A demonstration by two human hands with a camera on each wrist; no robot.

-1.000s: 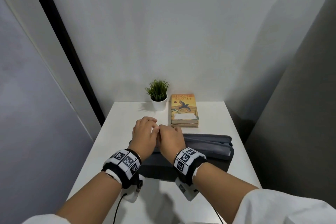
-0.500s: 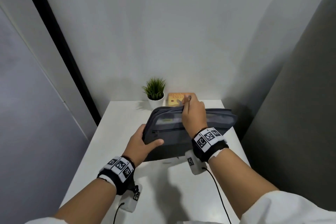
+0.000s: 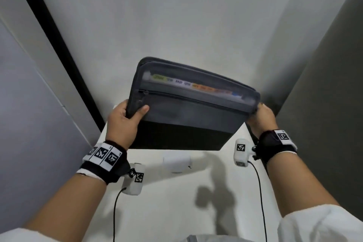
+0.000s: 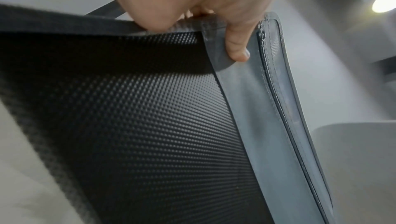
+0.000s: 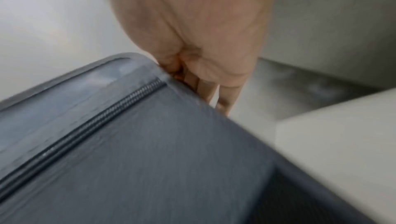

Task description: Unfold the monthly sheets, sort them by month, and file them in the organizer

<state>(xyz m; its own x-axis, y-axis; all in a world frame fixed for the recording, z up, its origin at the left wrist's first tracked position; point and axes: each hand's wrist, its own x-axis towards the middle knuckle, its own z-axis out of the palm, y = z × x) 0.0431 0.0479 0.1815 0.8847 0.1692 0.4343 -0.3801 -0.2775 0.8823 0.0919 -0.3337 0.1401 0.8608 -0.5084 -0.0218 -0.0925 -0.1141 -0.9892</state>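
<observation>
I've got the grey organizer [image 3: 188, 116] up off the table [image 3: 172, 198], left hand [image 3: 122, 122] and right hand [image 3: 262, 118] each gripping an end.

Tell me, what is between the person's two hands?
The grey organizer, gripped by the left hand and right hand at its two ends; the head view shows it.

Organizer up off the desk!
Organizer [image 3: 188, 116] above the desk [image 3: 176, 202], left hand [image 3: 122, 122] at its left edge, right hand [image 3: 262, 117] at its right.
</observation>
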